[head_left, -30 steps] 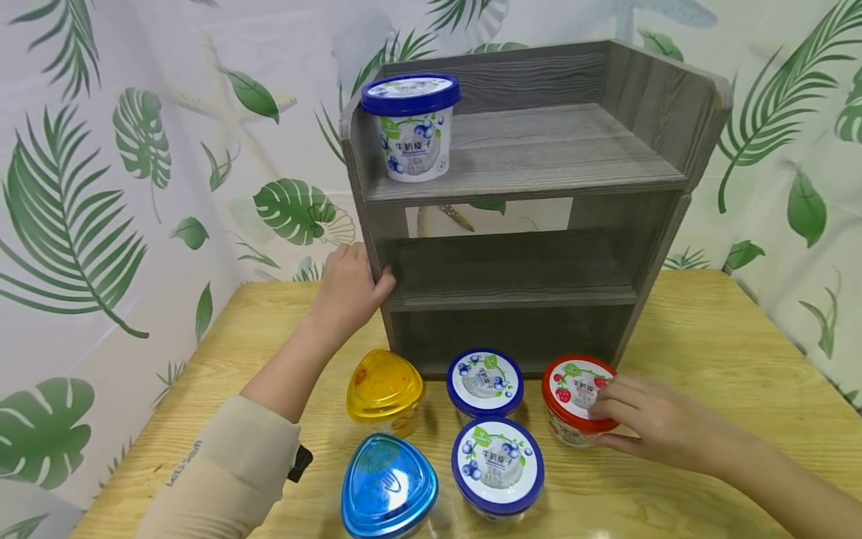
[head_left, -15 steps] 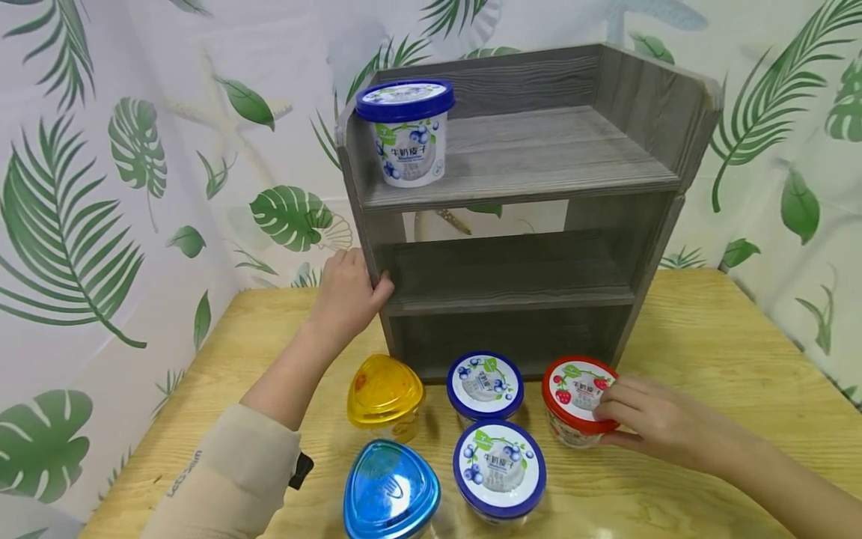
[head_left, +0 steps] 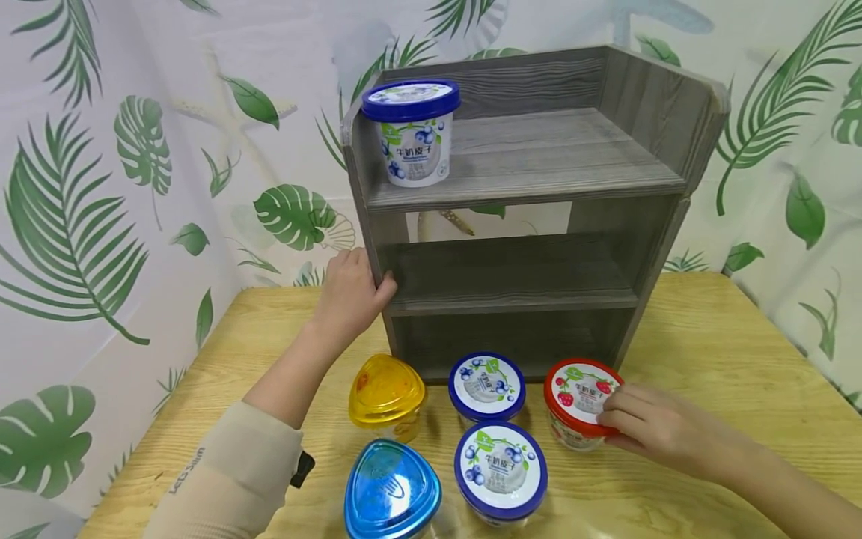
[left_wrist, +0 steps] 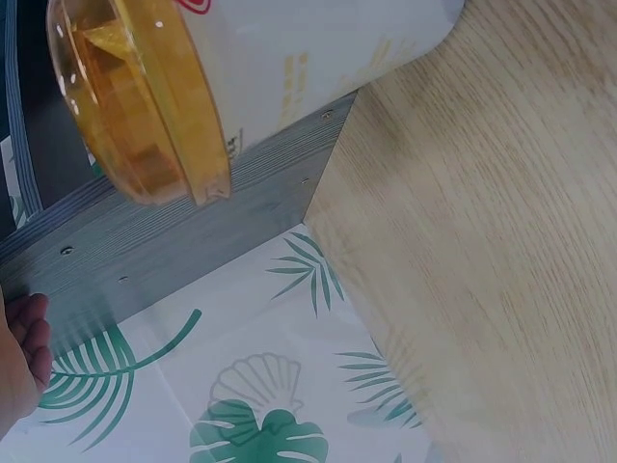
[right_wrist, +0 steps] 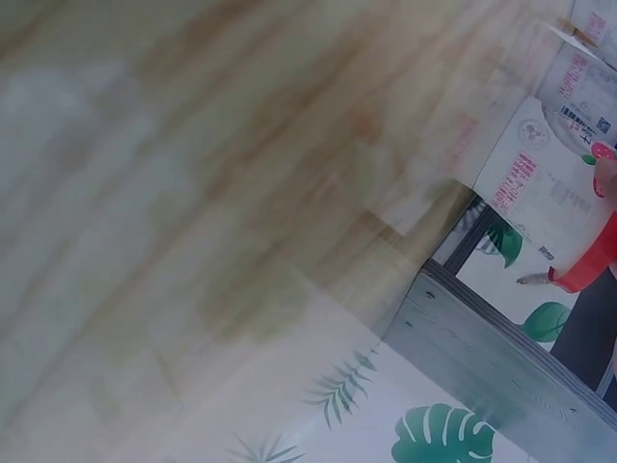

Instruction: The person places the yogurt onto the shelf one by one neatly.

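My left hand (head_left: 352,293) holds the left side panel of a grey wooden shelf (head_left: 512,299), its thumb over the front edge. In the left wrist view, the fingers of that hand (left_wrist: 27,342) rest along the panel. My right hand (head_left: 656,427) grips the right side of a red-lidded tub (head_left: 583,397) with strawberries on its lid, standing before the shelf. The right wrist view shows a fingertip against this white tub (right_wrist: 540,198) near its red lid; most of the hand is cut off there.
A blue-lidded blueberry tub (head_left: 412,138) stands on the shelf's top left. Before the shelf are two more blueberry tubs (head_left: 486,385), (head_left: 500,470), a yellow-lidded tub (head_left: 386,389) and a blue triangular-lidded tub (head_left: 390,490). Leaf-patterned cloth (head_left: 202,172) hangs behind the wooden table (head_left: 714,344).
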A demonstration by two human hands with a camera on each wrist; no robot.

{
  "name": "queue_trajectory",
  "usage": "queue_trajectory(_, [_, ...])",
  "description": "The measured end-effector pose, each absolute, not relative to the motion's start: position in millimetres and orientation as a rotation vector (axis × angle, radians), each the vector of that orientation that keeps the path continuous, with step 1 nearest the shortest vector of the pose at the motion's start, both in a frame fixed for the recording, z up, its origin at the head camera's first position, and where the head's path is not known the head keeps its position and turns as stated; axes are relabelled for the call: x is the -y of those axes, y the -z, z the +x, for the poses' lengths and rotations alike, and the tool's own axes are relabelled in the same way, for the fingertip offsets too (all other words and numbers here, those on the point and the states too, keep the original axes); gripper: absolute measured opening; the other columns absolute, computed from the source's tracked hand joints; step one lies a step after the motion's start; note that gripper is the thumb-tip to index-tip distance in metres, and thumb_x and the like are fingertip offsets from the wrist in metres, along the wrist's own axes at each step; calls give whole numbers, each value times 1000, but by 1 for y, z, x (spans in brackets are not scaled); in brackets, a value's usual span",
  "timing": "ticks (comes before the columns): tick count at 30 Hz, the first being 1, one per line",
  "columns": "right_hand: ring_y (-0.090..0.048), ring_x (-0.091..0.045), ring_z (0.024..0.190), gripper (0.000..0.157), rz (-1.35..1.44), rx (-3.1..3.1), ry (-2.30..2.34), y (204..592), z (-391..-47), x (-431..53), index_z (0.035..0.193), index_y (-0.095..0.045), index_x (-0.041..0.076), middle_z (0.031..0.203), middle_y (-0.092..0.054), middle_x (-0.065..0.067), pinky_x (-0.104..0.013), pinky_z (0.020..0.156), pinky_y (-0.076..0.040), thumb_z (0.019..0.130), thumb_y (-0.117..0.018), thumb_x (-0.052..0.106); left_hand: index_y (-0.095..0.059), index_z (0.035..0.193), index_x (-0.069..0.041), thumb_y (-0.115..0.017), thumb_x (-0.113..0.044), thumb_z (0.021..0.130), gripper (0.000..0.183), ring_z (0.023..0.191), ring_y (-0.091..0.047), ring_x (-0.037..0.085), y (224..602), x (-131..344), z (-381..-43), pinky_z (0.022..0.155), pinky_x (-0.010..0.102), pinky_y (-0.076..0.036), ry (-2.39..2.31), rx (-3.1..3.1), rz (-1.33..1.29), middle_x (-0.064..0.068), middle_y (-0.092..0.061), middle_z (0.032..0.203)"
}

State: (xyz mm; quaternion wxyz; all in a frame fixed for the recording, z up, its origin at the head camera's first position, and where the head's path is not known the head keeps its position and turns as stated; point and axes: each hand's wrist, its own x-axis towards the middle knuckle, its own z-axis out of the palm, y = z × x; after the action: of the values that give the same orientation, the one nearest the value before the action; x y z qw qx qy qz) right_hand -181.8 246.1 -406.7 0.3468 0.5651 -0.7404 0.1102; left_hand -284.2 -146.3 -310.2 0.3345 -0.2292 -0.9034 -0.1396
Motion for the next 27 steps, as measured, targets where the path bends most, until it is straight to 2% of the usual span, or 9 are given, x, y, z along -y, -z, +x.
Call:
queue_trajectory(9, [-56,-14,77,37,1444,1895,-235,409,-180,-245,86,-64,8,85,-62,1,-30,74,-47,101,-38,30,-55,87,4,-54,-19,85,23,76,-51,35,309,147,-283,71,45,-39,372,2359,-597,17,-54,73])
queue_trajectory(24, [-54,-14,75,36,1449,1877,-248,410,-177,-247,85,-65,7,83,-62,0,-28,68,-48,102,-37,24,-55,89,5,-54,-18,84,23,76,-52,35,310,147,-284,70,45,-39,379,2351,-607,17,-55,73])
queue_trajectory(27, [-55,-13,75,37,1426,1885,-243,410,-177,-246,84,-64,8,83,-62,1,-28,68,-49,102,-37,26,-55,89,5,-54,-18,84,23,75,-52,35,310,147,-285,71,45,-39,383,2353,-610,17,-55,73])
